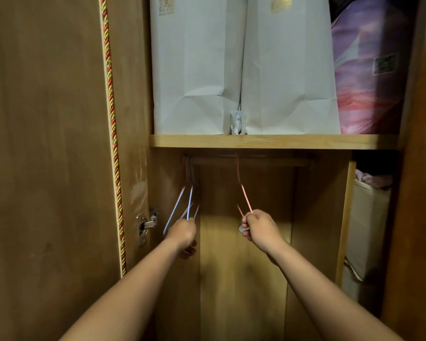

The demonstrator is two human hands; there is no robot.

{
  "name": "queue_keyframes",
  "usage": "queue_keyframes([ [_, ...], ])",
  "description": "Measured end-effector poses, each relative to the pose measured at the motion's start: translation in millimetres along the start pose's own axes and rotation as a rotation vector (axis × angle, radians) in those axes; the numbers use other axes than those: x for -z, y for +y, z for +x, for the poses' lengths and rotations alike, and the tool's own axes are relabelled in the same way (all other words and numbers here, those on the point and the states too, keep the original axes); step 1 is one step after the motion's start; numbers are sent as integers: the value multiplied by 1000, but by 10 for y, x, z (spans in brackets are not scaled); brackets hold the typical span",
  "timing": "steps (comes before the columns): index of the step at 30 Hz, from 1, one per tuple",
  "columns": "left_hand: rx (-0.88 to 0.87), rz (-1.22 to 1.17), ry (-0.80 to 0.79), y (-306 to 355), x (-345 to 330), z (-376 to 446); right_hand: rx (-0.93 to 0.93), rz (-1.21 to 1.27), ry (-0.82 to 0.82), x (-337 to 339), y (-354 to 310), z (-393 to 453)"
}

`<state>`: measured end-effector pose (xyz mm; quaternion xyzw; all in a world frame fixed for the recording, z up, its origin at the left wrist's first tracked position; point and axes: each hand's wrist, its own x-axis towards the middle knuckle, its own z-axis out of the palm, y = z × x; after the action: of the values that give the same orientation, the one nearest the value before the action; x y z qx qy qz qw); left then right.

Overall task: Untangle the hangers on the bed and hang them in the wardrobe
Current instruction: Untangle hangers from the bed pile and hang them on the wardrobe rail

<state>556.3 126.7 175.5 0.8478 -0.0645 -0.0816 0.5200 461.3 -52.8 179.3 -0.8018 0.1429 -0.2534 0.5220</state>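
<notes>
Hangers look mostly sorted already: a bunch of blue ones (188, 203) hangs off the rod (251, 161) at its left end, w/ at least one pinkish wire mixed in, and a pink hanger (244, 193) hooks over the rod nearer the middle. So the untangling seems done for these, and hanging is at its last bit for the pink one, I'd say. Bed isn't in view, so can't tell if any more hangers are left there.

Left hand (183, 233) is curled round the lower ends of the blue bunch, just below where the wires fan out; fingers wrap under, partly hidden. Right hand (257, 228) is closed in a fist on the bottom of the pink hanger, whose two wires run up from the knuckles to the hook on the rod. Both hands sit below the rod, well apart from each other, arms stretched into the wardrobe (244, 254).

Above the rod, a shelf (273, 141) carries two white paper bags (244, 70) & a purple package (369, 77). Door hinge (146, 223) sits left of the blue bunch.
</notes>
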Motion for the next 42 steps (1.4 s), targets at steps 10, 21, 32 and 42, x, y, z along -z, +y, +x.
queue_keyframes([
  [10,-56,95,62,-155,191,-156,6,-241,-154,-815,-217,490],
  [21,83,59,-7,-853,384,-1074,-164,-188,-204,-1383,277,-180],
  [32,611,-198,453,-2628,103,-3916,-198,-399,-1360,-1929,845,-2880],
  [42,870,-873,1321,-3523,-536,-7980,239,-545,-2050,-1995,462,-6639],
])
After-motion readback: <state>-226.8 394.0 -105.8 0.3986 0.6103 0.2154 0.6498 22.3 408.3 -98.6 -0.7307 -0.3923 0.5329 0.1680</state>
